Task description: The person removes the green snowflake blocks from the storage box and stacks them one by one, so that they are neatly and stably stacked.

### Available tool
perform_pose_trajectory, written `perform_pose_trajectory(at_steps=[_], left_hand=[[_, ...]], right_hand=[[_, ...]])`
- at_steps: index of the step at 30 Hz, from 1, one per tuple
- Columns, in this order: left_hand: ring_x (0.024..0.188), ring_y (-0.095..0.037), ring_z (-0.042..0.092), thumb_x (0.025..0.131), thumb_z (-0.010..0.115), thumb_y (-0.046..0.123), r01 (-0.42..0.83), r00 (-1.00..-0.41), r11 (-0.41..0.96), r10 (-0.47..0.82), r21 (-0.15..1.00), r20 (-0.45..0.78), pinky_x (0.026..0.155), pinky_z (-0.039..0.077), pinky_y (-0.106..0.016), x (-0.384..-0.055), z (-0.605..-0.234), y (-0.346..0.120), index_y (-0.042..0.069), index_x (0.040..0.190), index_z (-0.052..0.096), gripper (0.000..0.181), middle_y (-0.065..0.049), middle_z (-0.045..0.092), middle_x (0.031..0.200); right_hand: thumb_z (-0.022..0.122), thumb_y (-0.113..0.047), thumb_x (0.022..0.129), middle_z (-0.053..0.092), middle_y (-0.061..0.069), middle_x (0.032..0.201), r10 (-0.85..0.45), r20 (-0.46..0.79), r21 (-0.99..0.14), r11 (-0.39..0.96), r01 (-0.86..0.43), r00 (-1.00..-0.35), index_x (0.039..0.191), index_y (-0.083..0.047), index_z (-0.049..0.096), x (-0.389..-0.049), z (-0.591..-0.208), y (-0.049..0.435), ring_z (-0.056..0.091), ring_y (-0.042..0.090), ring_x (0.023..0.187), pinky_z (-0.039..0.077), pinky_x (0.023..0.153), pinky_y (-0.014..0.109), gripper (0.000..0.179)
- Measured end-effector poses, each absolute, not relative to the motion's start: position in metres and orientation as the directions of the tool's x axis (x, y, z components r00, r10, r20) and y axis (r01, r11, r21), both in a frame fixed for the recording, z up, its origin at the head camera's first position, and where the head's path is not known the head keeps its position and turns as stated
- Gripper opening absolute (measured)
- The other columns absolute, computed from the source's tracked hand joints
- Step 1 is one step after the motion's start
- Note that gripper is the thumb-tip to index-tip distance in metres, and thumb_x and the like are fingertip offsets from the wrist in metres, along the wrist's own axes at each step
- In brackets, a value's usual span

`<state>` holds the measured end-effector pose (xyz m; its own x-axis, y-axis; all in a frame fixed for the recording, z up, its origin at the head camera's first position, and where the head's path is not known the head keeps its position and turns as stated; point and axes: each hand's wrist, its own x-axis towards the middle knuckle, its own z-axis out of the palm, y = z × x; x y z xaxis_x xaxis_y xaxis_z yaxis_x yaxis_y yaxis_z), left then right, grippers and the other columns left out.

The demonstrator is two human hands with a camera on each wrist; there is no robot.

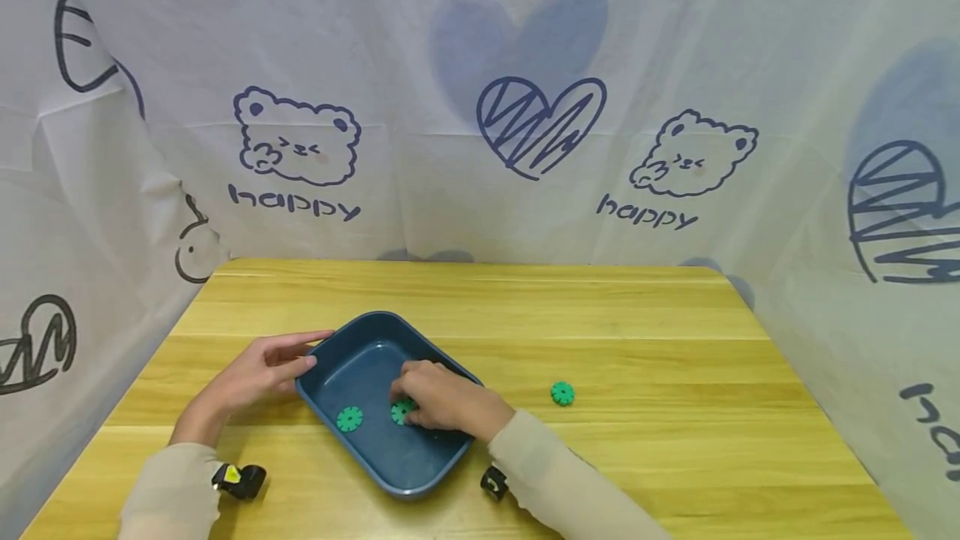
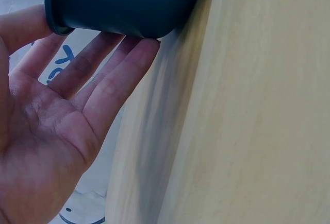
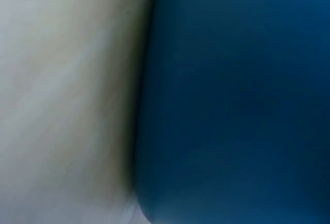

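A dark blue rectangular tray (image 1: 367, 457) with rounded corners sits on the table at an angle. My left hand (image 1: 258, 373) holds its left corner, the thumb at the rim. In the left wrist view, the fingertips (image 2: 149, 46) touch the outer wall of the tray (image 2: 129, 7). Inside the tray, my right hand (image 1: 438, 397) pinches a green notched disc (image 1: 400, 413), partly covered by the fingers. Another green notched disc (image 1: 349, 418) lies on the tray floor to its left. The right wrist view shows mostly the tray's blue side (image 3: 232, 100), blurred, and no hand.
To the right of the tray, a green notched disc (image 1: 562, 393) lies on the wooden table (image 1: 675, 440). A white cloth (image 1: 420, 107) printed with hearts and bears hangs behind the table and along both sides.
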<state>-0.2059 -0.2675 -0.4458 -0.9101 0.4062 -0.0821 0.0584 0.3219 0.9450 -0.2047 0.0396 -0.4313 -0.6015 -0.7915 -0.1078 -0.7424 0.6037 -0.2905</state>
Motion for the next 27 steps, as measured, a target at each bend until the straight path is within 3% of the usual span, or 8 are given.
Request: perform_pose_trajectory(at_steps=[8,14,20,27], left_hand=[[0.113,0.001,0.066,0.106,0.060,0.022,0.064,-0.914,0.328,0.398,0.943,-0.076,0.085,0.063,-0.035,-0.2058,-0.4450,-0.2670,0.003,0.153,0.047,0.053,-0.024,0.050,0.154],[0.113,0.003,0.065,0.106,0.059,0.021,0.075,-0.914,0.333,0.400,0.940,-0.069,0.085,0.063,-0.034,-0.2056,-0.4465,-0.2673,0.002,0.153,0.047,0.052,-0.032,0.045,0.155],[0.112,0.003,0.064,0.106,0.058,0.019,0.094,-0.910,0.319,0.411,0.943,-0.048,0.084,0.064,-0.035,-0.2047,-0.4458,-0.2675,-0.001,0.152,0.046,0.052,-0.036,0.042,0.155],[0.112,0.005,0.064,0.106,0.059,0.021,0.086,-0.913,0.334,0.403,0.939,-0.060,0.084,0.063,-0.032,-0.2053,-0.4451,-0.2676,0.000,0.153,0.047,0.052,-0.035,0.043,0.155]], right_hand=[[0.079,-0.018,0.092,0.070,0.001,0.110,-0.802,-0.101,-0.292,0.590,-0.753,-0.589,0.119,-0.013,0.078,-0.2039,-0.4305,0.0443,0.059,0.005,0.090,0.052,0.076,0.012,0.027],[0.081,-0.020,0.090,0.073,0.000,0.109,-0.795,-0.110,-0.287,0.600,-0.747,-0.596,0.115,-0.013,0.078,-0.2043,-0.4312,0.0450,0.061,0.004,0.092,0.052,0.077,0.013,0.026],[0.082,-0.018,0.089,0.073,-0.001,0.105,-0.793,-0.114,-0.299,0.601,-0.741,-0.598,0.113,-0.012,0.078,-0.2039,-0.4320,0.0460,0.062,-0.001,0.082,0.050,0.072,0.008,0.025],[0.082,-0.019,0.089,0.073,-0.001,0.104,-0.806,-0.117,-0.305,0.585,-0.752,-0.580,0.115,-0.011,0.078,-0.2033,-0.4310,0.0469,0.061,-0.003,0.079,0.048,0.070,0.006,0.027]])
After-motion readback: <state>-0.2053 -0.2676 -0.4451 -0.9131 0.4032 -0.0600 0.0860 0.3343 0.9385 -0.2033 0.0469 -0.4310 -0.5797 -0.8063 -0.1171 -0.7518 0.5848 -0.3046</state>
